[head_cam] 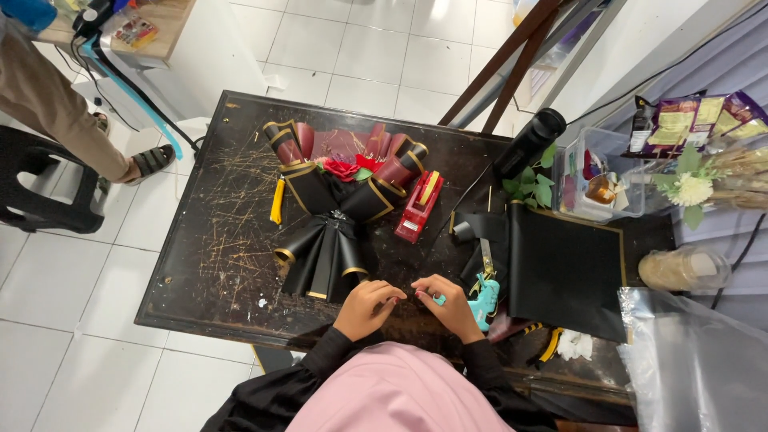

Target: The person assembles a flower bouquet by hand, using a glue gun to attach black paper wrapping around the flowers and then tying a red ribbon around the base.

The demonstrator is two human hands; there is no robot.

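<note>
My left hand and my right hand rest at the near edge of a scratched dark table. Their fingertips almost meet, and I cannot make out anything between them. A bouquet in black gold-edged paper with red flowers lies just beyond my left hand. Scissors with teal handles lie beside my right hand. A red tape dispenser stands right of the bouquet.
A yellow utility knife lies left of the bouquet. On the right are a black wrapping sheet, a black bottle, green leaves, a clear box and clear plastic film. Another person stands far left by a black stool.
</note>
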